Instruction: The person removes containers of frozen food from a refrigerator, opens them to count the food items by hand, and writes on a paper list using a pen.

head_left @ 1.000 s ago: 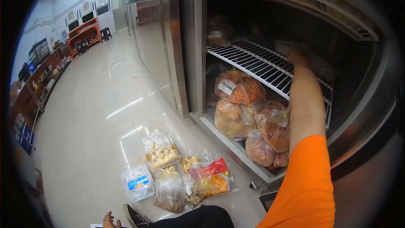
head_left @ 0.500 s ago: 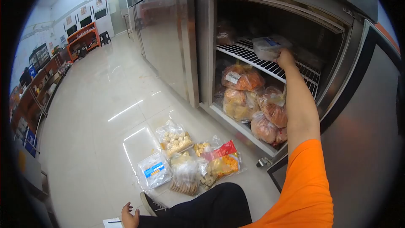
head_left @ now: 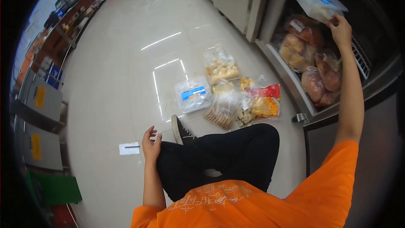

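Note:
My right hand (head_left: pixel 338 27) grips the near corner of a translucent plastic container (head_left: pixel 319 3) with a blue label, held at the fridge opening above the wire shelf (head_left: pixel 360 57). My left hand (head_left: pixel 151 141) rests by my knee, fingers apart and holding nothing. On the floor sit a similar container (head_left: pixel 193 94) with a blue label, a bag of pale pieces (head_left: pixel 221 68), a bag of round flat items (head_left: pixel 222 112) and a red and yellow packet (head_left: pixel 266 101). Tied bags of meat (head_left: pixel 298 52) are piled low inside the fridge.
A white paper (head_left: pixel 129 149) with a pen lies on the floor left of my left hand. The fridge's metal sill (head_left: pixel 291 80) and open door (head_left: pixel 354 143) are at the right. Grey cabinets (head_left: pixel 44 99) and a green object (head_left: pixel 55 188) stand at the left.
My right hand has drawn the container forward from the wire shelf to the fridge opening. The view has tilted down, showing more of my legs and shirt. My left hand remains near my knee.

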The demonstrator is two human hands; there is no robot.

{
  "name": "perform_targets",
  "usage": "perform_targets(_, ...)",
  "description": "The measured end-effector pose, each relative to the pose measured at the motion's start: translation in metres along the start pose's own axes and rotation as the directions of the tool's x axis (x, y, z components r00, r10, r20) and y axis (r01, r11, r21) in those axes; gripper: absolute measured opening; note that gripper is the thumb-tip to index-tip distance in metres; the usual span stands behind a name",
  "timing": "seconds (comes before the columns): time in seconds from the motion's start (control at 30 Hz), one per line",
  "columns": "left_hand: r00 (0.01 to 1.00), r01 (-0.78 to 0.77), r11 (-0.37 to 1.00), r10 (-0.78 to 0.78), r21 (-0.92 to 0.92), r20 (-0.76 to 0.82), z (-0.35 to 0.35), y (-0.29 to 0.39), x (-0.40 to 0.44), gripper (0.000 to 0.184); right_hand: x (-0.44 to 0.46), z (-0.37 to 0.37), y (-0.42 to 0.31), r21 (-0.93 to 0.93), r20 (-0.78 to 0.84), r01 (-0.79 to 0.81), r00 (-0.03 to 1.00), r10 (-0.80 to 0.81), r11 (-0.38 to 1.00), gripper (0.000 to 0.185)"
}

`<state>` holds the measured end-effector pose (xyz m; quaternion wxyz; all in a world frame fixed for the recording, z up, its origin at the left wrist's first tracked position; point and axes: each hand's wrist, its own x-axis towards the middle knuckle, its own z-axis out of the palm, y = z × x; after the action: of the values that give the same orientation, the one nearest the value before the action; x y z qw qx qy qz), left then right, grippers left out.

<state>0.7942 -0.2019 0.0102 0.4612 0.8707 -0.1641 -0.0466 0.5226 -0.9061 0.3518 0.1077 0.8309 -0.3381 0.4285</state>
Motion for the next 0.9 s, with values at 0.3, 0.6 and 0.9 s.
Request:
perform_targets(0.3, 1.000, 0.001, 0.976, -0.004, -0.216, -0.012, 0.006, 0.017, 0.029, 0.053, -0.122, 0.031, -0.179, 0.606, 0.030, 0.041, 0.997, -0.075, 0.795, 0.023)
perform_targets(0.6, 0.956, -0.231, 0.939, 0.268, -0.255, 0.122, 0.074, 0.063, 0.100, 0.090, -0.353, 0.171, -0.343, 0.767, 0.243, -0.075, 0.953, -0.180, 0.637, 0.010)
perform_targets(0.9, 0.925, -0.274, 0.950, 0.217, 0.151, 0.311, 0.153, 0.028, 0.116, 0.116, -0.477, 0.239, -0.387, 0.600, 0.542, -0.249, 0.826, -0.156, 0.761, 0.015)
